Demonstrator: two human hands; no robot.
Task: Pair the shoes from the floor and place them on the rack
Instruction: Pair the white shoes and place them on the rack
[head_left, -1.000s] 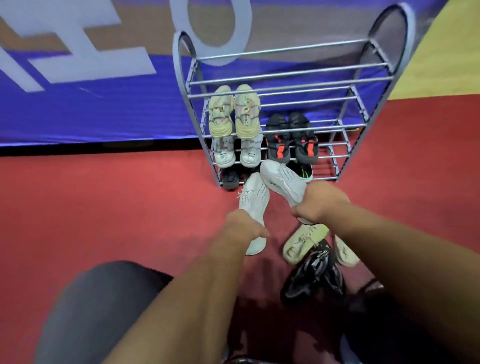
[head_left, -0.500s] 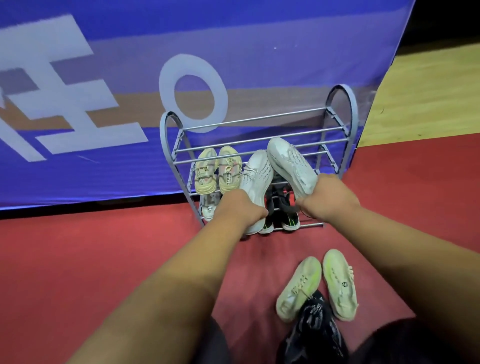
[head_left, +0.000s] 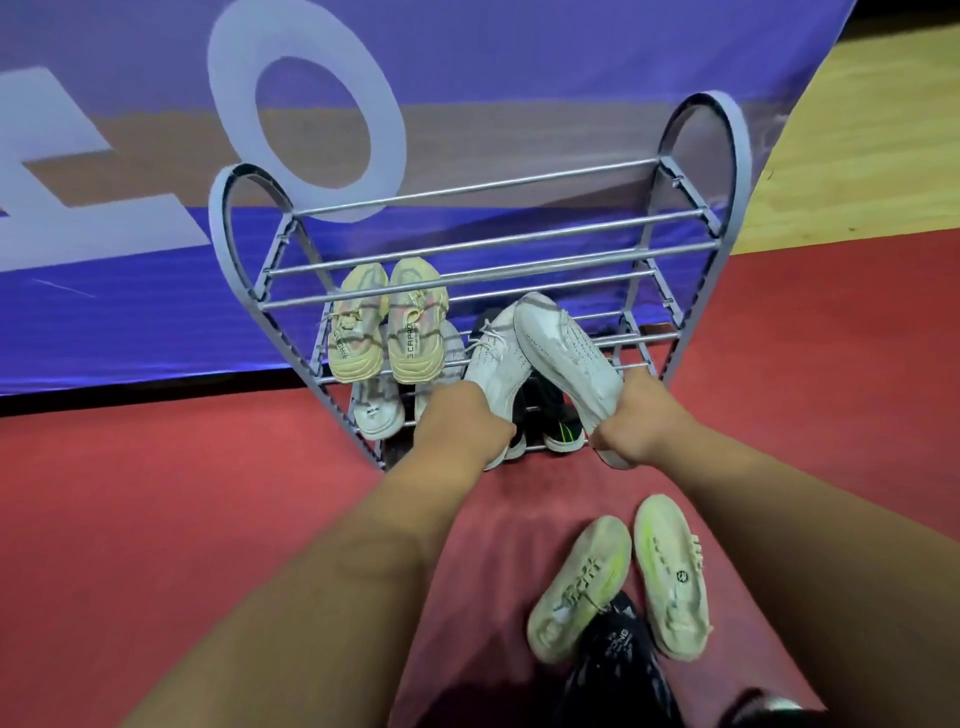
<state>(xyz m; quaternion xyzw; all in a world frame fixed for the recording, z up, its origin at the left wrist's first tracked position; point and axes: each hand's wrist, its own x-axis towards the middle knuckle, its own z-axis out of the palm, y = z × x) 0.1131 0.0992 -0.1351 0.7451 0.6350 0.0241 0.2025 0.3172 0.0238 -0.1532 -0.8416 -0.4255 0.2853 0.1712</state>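
Left hand (head_left: 457, 421) grips white left shoe (head_left: 496, 358) by the heel, right hand (head_left: 641, 415) grips white right shoe (head_left: 566, 345) likewise, the two touching, toes tilted into the rack (head_left: 727, 171) just right of the yellow pair (head_left: 389, 327); pale pair (head_left: 623, 571) and black shoe (head_left: 613, 670) on the floor (head_left: 156, 493).

Rack (head_left: 743, 161) w/ yellow pair (head_left: 418, 327), red floor (head_left: 156, 493) w/ 2 pale shoes (head_left: 579, 592)

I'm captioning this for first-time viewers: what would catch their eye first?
The left hand and right hand each hold one shoe of a white pair, toes pointing into the grey metal rack at centre, beside a yellow pair already shelved. Nearer the camera, a pale green pair and a black shoe lie on the red floor.
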